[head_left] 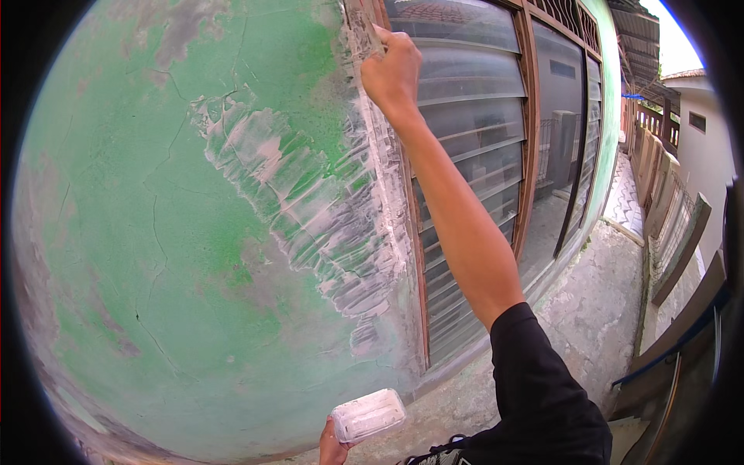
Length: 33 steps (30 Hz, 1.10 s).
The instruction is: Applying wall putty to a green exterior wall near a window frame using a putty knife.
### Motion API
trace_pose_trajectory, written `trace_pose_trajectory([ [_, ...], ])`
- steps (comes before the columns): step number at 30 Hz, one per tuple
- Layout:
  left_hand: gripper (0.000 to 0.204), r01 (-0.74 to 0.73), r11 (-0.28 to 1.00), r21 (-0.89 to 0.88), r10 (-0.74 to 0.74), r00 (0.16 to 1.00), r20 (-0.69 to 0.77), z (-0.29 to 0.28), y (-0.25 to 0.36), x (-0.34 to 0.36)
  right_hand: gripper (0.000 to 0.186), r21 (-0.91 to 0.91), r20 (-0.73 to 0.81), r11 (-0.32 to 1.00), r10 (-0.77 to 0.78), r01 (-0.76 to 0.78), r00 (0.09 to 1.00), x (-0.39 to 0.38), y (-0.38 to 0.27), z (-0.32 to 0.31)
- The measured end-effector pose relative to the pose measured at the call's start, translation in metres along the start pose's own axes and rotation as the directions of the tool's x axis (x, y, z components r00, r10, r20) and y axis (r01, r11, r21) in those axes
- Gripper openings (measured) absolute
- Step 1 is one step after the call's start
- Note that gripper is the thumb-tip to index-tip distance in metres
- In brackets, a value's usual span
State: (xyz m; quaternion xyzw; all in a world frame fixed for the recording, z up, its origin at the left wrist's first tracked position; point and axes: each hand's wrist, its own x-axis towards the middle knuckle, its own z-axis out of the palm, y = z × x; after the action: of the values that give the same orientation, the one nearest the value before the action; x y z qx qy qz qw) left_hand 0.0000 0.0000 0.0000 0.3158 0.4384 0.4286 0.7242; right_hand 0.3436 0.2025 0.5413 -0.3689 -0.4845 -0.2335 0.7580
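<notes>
My right hand (394,71) is raised high at the wall's edge beside the window frame. Its fingers are closed on a putty knife (367,29), mostly hidden by the hand and blending into the rough edge. Below it, white putty (384,186) runs down that edge in a thick strip. More putty (291,190) is spread in thin, streaky strokes across the green wall (116,232). Low in front of me, my left hand (333,446) grips a small rectangular tub (370,415) coated with whitish putty. Most of the left hand's fingers are out of sight.
A louvred glass window (473,147) in a brown wooden frame (530,132) stands right of the putty. Fine cracks and grey patches mark the wall. A concrete path (589,287) leads away on the right, bordered by a fence (659,186) and leaning boards (682,333).
</notes>
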Motion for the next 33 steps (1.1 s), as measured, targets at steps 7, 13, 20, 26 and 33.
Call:
trace_pose_trajectory([
  [7,0.056,0.015,1.000,-0.019,-0.015,1.000,-0.019,0.001,-0.012,0.010,0.042,0.042,-0.024,0.995,-0.093,0.094,0.995,0.013,0.008,-0.016],
  [13,0.056,0.025,1.000,-0.019,-0.026,0.999,-0.024,0.001,-0.013,0.005,0.041,0.031,-0.088,0.997,-0.069,0.072,0.994,-0.002,0.002,0.003],
  [20,0.056,0.013,0.999,-0.037,-0.015,0.998,-0.067,0.002,-0.013,0.002,0.042,0.038,-0.056,0.998,-0.045,0.048,0.997,-0.008,0.000,-0.016],
  [26,0.057,0.024,1.000,-0.009,-0.025,0.998,-0.052,-0.002,-0.015,0.001,0.045,0.062,-0.026,0.998,0.013,-0.012,1.000,-0.022,0.009,-0.016],
  [33,0.056,0.012,0.999,-0.046,-0.014,0.999,-0.046,-0.003,-0.016,0.005,0.039,0.081,-0.027,0.996,-0.041,0.043,0.999,-0.035,0.010,-0.027],
])
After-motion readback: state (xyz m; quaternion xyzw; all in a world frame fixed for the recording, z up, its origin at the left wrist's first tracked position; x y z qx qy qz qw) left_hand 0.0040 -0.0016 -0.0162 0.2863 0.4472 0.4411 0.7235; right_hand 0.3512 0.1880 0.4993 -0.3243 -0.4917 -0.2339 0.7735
